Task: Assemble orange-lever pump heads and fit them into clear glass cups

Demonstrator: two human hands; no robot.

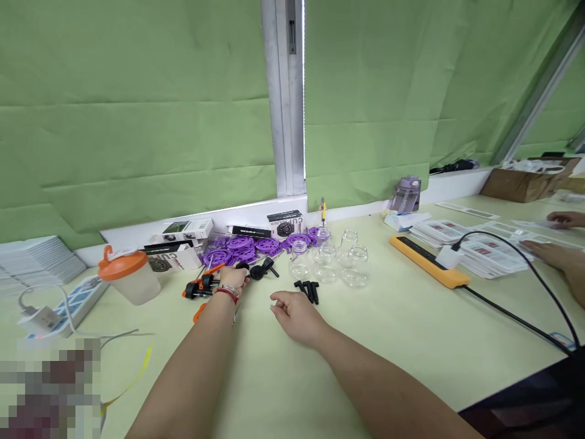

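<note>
Touching round black parts (256,272), left hand (234,278); right hand (297,314) curled near slim pegs (315,294); both grips unclear.

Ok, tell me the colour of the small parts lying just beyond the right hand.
The small parts are black, seen best in the head view.

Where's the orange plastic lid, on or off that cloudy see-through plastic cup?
On. The orange plastic lid sits over the top of the cloudy see-through plastic cup, covering its mouth.
</note>
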